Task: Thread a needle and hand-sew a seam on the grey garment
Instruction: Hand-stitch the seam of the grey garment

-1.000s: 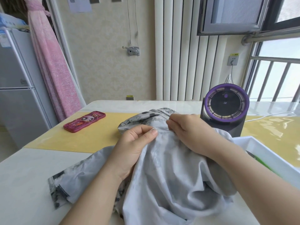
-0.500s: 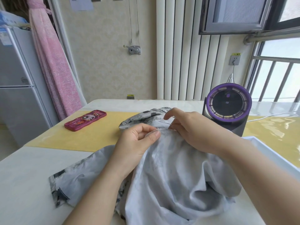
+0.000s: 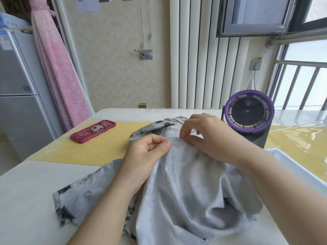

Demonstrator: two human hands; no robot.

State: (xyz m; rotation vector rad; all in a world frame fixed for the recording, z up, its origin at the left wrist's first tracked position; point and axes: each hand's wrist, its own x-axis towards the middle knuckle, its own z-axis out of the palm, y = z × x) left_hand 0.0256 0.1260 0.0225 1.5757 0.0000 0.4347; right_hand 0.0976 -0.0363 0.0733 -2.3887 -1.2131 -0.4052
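The grey garment (image 3: 185,191) lies bunched on the table in front of me, with a printed edge at its far end. My left hand (image 3: 148,152) pinches a fold of the fabric between thumb and forefinger near the seam. Just to the right, my right hand (image 3: 208,137) pinches a thin needle (image 3: 190,133) whose tip enters the cloth by the seam. A fine thread at the needle is barely visible.
A red patterned case (image 3: 92,129) lies on the yellow mat (image 3: 99,149) at the left. A purple-rimmed fan (image 3: 249,114) stands behind my right hand, its cable running right. A white tray (image 3: 299,172) sits at the right edge of the table.
My right hand has drawn its fingers together on the needle and angled it into the seam. My left hand keeps its pinch on the fabric.
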